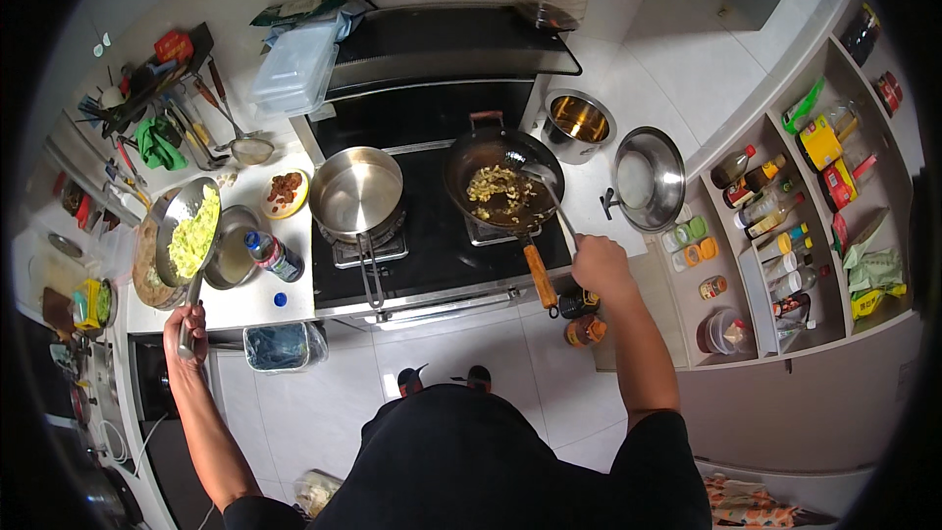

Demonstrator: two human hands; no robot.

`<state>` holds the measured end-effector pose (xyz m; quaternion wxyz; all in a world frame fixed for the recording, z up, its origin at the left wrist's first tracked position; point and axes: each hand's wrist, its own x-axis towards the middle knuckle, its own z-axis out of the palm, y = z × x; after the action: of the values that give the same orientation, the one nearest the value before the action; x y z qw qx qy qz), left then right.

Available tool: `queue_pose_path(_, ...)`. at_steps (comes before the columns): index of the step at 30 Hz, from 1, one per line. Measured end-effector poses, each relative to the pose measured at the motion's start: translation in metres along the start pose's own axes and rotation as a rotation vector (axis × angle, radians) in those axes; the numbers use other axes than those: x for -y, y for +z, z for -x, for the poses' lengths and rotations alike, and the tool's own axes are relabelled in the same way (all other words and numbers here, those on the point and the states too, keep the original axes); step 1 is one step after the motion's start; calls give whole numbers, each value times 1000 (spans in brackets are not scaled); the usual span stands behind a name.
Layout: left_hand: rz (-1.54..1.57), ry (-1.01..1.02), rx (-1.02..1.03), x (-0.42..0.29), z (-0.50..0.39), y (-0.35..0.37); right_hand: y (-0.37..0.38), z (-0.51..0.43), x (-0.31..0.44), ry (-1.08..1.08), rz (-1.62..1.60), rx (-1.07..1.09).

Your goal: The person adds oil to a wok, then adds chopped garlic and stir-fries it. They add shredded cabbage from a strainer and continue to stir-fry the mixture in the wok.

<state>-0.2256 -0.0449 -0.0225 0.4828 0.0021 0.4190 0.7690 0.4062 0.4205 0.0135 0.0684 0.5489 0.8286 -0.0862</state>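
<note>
My left hand point(185, 331) grips the handle of a metal pan or strainer point(175, 215) raised at the counter's left side. Chopped yellow-green cabbage point(193, 237) lies in it. My right hand point(605, 261) is closed around the long handle of a metal spatula point(563, 212). Its blade rests inside a dark wok point(508, 138) on the right burner. Browned chopped bits point(489, 185) lie in the wok. The wok's wooden handle point(541, 276) points towards me, untouched. On the left burner stands a steel saucepan point(358, 180), apparently holding clear liquid.
Left of the stove are a plate of reddish-brown food point(285, 193), a metal bowl point(232, 243) and an uncapped bottle point(274, 256). A steel pot point(580, 125) and metal basin point(649, 178) sit to the right, by shelves of bottles point(762, 184). A lined bin point(278, 347) stands below.
</note>
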Motion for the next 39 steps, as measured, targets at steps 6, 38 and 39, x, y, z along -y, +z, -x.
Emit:
queue_pose_path(6, 60, -21, -38, 3, -2, -16, 8, 30, 8, -61, -270, 105)
queue_pose_path(38, 30, -31, -75, 2, -7, -11, -35, 44, 17, -214, 94, 107)
queue_pose_path(39, 29, -39, -66, 3, -12, -7, -20, 26, 8, -221, 121, 101)
